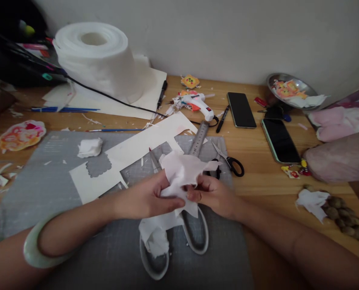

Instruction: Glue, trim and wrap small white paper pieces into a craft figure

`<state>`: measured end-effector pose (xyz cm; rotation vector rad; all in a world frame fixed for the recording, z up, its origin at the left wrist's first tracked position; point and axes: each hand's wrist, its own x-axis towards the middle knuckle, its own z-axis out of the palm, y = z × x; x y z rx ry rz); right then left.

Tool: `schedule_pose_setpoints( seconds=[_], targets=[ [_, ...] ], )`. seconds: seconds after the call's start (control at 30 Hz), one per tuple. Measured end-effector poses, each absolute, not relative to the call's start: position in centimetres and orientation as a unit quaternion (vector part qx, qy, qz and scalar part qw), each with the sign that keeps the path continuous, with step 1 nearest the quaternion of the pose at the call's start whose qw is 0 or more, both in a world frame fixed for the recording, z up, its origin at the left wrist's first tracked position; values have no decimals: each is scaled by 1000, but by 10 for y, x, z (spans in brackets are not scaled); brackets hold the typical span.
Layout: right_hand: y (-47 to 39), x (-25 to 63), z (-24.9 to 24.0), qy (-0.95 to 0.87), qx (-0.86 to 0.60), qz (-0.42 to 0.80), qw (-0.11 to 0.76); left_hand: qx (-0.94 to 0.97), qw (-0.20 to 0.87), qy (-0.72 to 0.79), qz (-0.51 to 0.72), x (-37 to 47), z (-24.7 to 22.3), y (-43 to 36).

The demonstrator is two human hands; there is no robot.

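A crumpled white tissue (pixel 182 169) is held between my two hands above the grey cutting mat (pixel 76 241). My left hand (pixel 150 195) grips it from the left, thumb over the lower part. From the right, my right hand (pixel 211 195) pinches its edge with fingers bent. Beneath them lie large scissors with white handles (pixel 205 237), their blades pointing away. Another scrap of tissue (pixel 156 239) rests over the left handle loop. A steel ruler (pixel 199 139) sticks out beyond the tissue. To the left is cut white card (pixel 137 151) with a small folded white wad (pixel 90 148).
A big white tissue roll (pixel 91 60) stands at the back left. Behind the mat lie a glue gun (pixel 197 104) and a marker (pixel 223 119). Rightward are black-handled scissors (pixel 235 165), two phones (pixel 241 109) and a metal bowl (pixel 270 80) with painted pieces.
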<state>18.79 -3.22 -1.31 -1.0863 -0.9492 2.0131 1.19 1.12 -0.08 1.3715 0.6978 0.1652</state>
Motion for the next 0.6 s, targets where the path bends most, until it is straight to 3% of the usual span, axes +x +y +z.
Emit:
schedule_pose_setpoints(
  seconds=[0.13,0.37,0.6],
  targets=[
    [-35,188,-20,-390,-391,761,340,619,727,287,72,11,-1,13],
    [-31,193,-22,-237,-355,819,384,586,765,258,76,7,4,19],
    [-35,188,-13,-386,-388,765,339,600,744,290,52,10,-2,13]
  ],
)
